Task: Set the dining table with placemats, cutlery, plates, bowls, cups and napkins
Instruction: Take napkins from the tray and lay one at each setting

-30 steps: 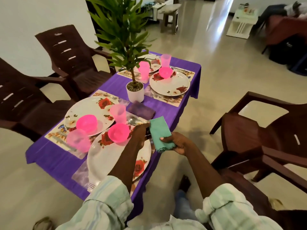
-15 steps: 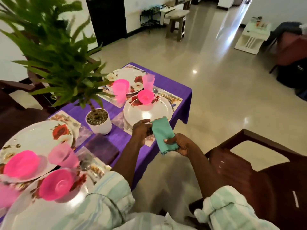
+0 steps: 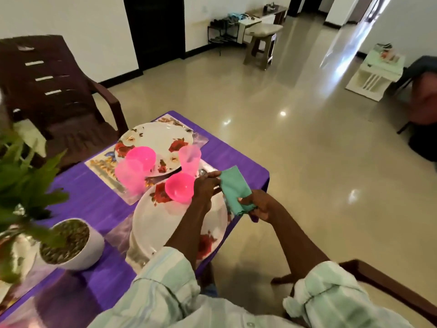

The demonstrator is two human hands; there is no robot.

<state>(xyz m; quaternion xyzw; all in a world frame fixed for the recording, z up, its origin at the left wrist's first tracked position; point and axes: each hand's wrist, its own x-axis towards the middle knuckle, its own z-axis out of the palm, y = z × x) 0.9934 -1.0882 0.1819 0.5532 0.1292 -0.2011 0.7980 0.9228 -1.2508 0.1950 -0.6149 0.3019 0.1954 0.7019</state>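
Both hands carried the pinched teal napkin to the table's far corner; lay it flat beside the plate

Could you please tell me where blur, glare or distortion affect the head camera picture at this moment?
Head view: the green potted plant at left is smeared by motion blur; the translucent pink plastic cup looks ghosted; window light glares off the glossy tiled floor; wide-angle distortion bends the walls; the folded teal cloth napkin, held by both hands, is fairly sharp.
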